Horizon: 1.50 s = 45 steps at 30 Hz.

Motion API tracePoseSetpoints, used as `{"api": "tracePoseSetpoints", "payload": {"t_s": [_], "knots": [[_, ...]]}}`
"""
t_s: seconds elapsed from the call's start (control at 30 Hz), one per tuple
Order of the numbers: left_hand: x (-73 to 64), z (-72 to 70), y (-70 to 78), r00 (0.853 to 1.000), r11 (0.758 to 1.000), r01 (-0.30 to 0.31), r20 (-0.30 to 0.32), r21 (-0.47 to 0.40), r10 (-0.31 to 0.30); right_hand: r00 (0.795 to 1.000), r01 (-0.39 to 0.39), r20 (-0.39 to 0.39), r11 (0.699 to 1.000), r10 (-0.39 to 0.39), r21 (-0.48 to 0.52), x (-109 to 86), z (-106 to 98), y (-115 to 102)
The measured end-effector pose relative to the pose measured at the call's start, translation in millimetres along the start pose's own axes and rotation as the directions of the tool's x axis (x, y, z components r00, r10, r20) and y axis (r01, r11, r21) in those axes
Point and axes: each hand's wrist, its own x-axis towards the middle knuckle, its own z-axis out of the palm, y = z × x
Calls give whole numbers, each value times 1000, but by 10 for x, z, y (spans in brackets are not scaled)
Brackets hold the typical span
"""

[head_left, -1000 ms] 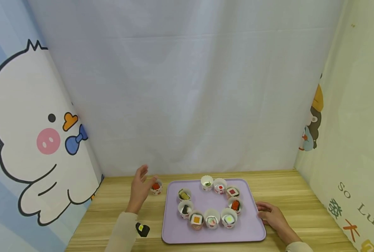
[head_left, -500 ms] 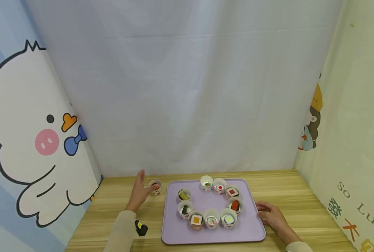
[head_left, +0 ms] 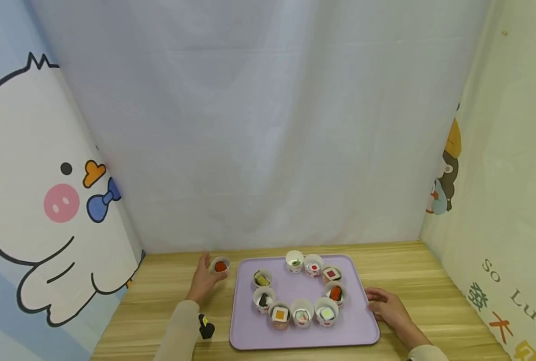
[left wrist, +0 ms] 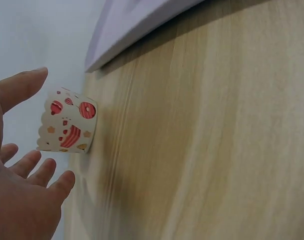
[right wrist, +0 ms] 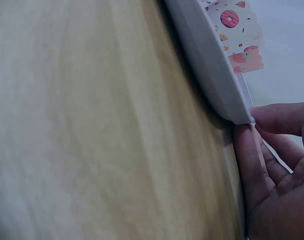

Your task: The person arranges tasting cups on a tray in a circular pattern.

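Note:
My left hand (head_left: pixel 204 281) is beside a paper baking cup (left wrist: pixel 69 120) on the wooden table, left of the lilac tray (head_left: pixel 306 338). Its thumb and fingers are spread either side of the cup, with a gap to its wall in the left wrist view. An orange-red sushi piece (head_left: pixel 220 266) lies in that cup. At the tray's right edge, my right hand (head_left: pixel 387 308) pinches the rim, its thumb (right wrist: pixel 284 116) on top and a finger (right wrist: pixel 249 150) underneath.
Several paper cups with sushi pieces, such as one with an orange-centred roll (head_left: pixel 280 314), stand in a ring on the tray. A black piece with a yellow patch (head_left: pixel 206 329) shows by the left sleeve (head_left: pixel 178 326). A grey curtain (head_left: pixel 268 150) hangs behind the table.
My left hand has come down and toward the table, bringing its thumb and fingers around the sides of the lone cup. The right hand stays at the tray's edge.

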Motion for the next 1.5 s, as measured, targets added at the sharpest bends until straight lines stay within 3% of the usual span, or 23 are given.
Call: {"api": "tracePoseSetpoints", "payload": {"t_s": [0.17,0.57,0.83,1.23,1.5], "knots": [[45,25,-66,1000,1000,12,-9,-2,-12,1000,2,7,1000,-3,13,1,3,7],[118,129,-111,998,996,-14,-60,92,20,1000,-12,-1,1000,12,13,1,0,-8],[131,162,-155,995,998,-14,-96,61,20,1000,-18,1,1000,18,4,7,-4,4],[94,138,-183,992,997,-16,-120,81,26,1000,-8,-5,1000,8,6,-19,16,-10],[28,107,-26,992,998,-32,-116,61,39,1000,4,-4,1000,-4,1,-15,3,-8]]}}
